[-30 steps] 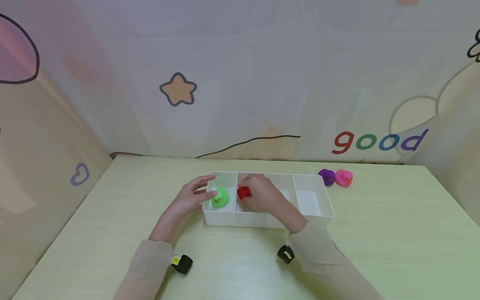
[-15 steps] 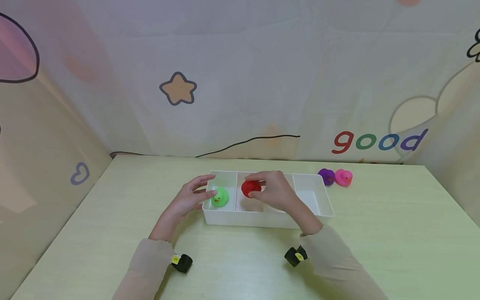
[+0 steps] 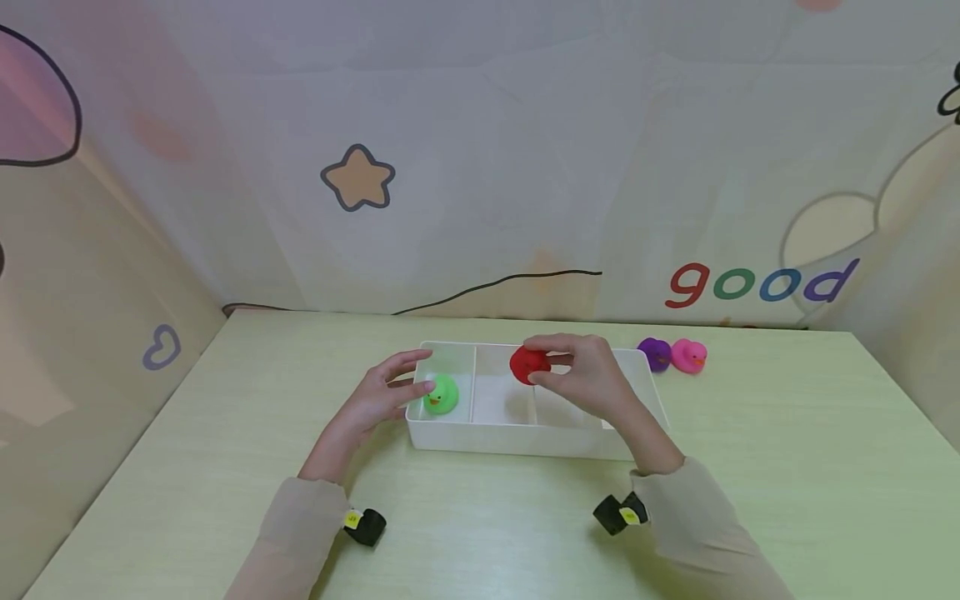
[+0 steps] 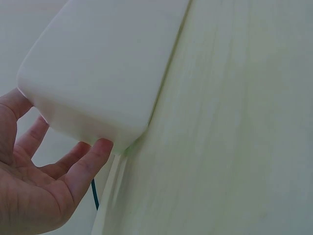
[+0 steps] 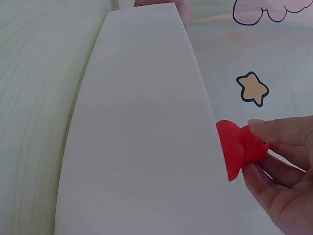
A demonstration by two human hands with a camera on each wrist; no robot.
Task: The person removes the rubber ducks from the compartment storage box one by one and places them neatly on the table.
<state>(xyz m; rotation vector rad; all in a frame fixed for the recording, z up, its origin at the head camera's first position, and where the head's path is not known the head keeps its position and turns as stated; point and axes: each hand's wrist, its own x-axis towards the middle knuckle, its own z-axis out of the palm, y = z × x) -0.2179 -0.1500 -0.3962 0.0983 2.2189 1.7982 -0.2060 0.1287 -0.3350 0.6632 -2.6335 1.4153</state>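
Above the white divided box [image 3: 480,436], my right hand [image 3: 588,379] pinches a red rubber duck [image 3: 528,365] between thumb and fingers. In the right wrist view, the duck's flat base [image 5: 228,151] faces the box and overlaps its upper edge. My left hand [image 3: 384,392] holds the box's left end, thumb and index finger reaching over the rim. Fingertips [image 4: 103,145] of that hand rest against the outer end wall in the left wrist view. A green rubber duck [image 3: 441,395] sits in the leftmost compartment, close to the left thumb.
A purple rubber duck [image 3: 655,355] and a pink one [image 3: 688,357] stand side by side on the table [image 3: 465,533], just beyond the box's back right corner. Behind the table's back edge hangs a printed cloth backdrop [image 3: 480,183].
My right hand has lifted the red rubber duck out of the second compartment from the left and moved it up and to the right. The left hand has stayed in place.
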